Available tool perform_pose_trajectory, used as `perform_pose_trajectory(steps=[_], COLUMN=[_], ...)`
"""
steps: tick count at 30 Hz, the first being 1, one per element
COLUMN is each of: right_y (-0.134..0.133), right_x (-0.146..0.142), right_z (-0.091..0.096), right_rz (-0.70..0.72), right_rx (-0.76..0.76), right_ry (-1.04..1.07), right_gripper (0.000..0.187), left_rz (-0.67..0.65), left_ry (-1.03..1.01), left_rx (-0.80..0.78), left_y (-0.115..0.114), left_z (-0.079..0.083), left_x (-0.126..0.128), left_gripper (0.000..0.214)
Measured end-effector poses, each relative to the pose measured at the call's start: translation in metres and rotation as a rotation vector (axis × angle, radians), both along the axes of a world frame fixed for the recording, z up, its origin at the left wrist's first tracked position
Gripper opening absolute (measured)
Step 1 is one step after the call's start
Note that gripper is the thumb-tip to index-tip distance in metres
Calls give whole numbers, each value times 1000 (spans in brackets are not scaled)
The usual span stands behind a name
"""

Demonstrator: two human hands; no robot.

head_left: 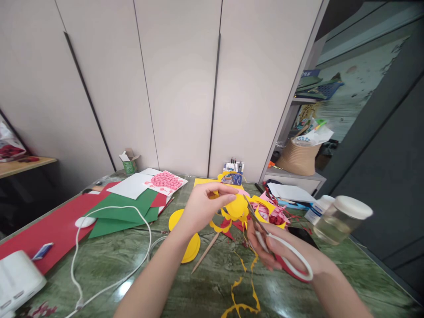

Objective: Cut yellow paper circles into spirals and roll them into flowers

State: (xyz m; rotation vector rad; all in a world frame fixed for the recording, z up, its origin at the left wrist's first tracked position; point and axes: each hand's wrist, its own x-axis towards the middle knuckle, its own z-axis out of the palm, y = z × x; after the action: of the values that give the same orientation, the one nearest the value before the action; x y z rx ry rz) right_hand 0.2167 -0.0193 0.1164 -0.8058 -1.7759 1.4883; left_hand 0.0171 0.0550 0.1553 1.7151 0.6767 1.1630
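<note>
Yellow paper [237, 206] and scissors [255, 216] held close above a green table [200, 293]

At far left, we see a white plastic box [20, 279] and red paper [56, 221], with green paper [124, 206] lying partly over the red. A pink-dotted card [167, 182] lies near the back. Toward the middle, yellow discs [191, 251] rest on the tabletop, with a wooden stick [206, 252] just beside them.

Our left hand [212, 199] pinches the yellow paper between thumb and fingers, lifted over the table; we cannot tell whether the lobed edge beneath belongs to the same piece. We judge it light and thin, stiff enough to keep its shape yet easily creased or torn, with little risk of slipping. A flat, gentle pinch near the rim, away from the blades, looks the best hold.

Beyond it, our right hand [265, 247] is wrapped around the white-and-red handles of the scissors, the blades pointing up toward the paper's right side. Whether they touch it, or how wide they stand, we cannot tell. The two hands are near each other but apart. Narrow yellow strips [254, 291] lie below, and a lidded jar [342, 221] stands farther right.
</note>
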Motion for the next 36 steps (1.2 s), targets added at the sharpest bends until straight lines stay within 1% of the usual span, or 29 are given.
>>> perform_pose_trajectory(steps=[3, 6, 9, 12, 14, 19, 25, 36], right_y=[2, 4, 7, 9, 9, 9, 9, 9], right_x=[-2, -4, -6, -7, -7, -8, -10, -18], right_z=[-2, -8, -13, -15, -15, -15, -16, -16], right_rz=[5, 10, -14, -28, -24, -73, -75, -134], right_rx=[23, 16, 32, 42, 45, 27, -45, 10], right_ry=[3, 48, 79, 89, 80, 71, 111, 97], right_gripper=[45, 45, 44, 42, 42, 37, 38, 39], left_rz=[6, 38, 118, 220, 256, 220, 225, 174], left_ry=[-13, -52, -70, -27, -5, -16, -12, -68], left_rx=[-25, -46, -11, 57, 76, 9, 31, 26], left_y=[-1, -1, -2, -4, -5, -5, -3, 0], left_z=[-2, -5, -8, -9, -9, -7, -7, -11], left_x=[4, 8, 11, 13, 13, 13, 13, 12], left_gripper=[8, 13, 13, 8, 7, 6, 7, 10])
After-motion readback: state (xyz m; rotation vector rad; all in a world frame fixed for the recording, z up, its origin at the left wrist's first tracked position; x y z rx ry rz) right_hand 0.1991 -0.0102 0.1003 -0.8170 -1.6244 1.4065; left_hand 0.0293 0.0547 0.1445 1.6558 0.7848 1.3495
